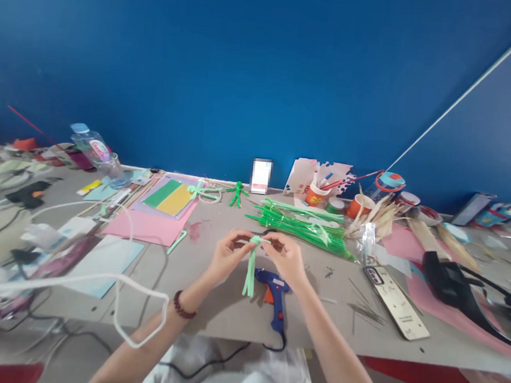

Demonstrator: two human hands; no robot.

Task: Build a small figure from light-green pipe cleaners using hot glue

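My left hand (233,252) and my right hand (284,255) meet over the middle of the table, each pinching a light green pipe cleaner figure (251,268). Its two long ends hang straight down between my hands, and short side pieces run into my fingers. Just below lies a blue glue gun (276,297) with an orange trigger, its cord trailing off the table edge. A finished-looking dark green figure (237,195) stands by the wall, with a light green figure (199,191) to its left. A bundle of green pipe cleaners (306,226) lies beyond my right hand.
A phone (396,303) lies face down at right, near scattered dark thin bits (364,308). Pink, blue and coloured sheets (136,224) lie at left. A white cable (140,286) loops at front left. A bottle (96,149) and a pen cup (316,195) stand near the wall.
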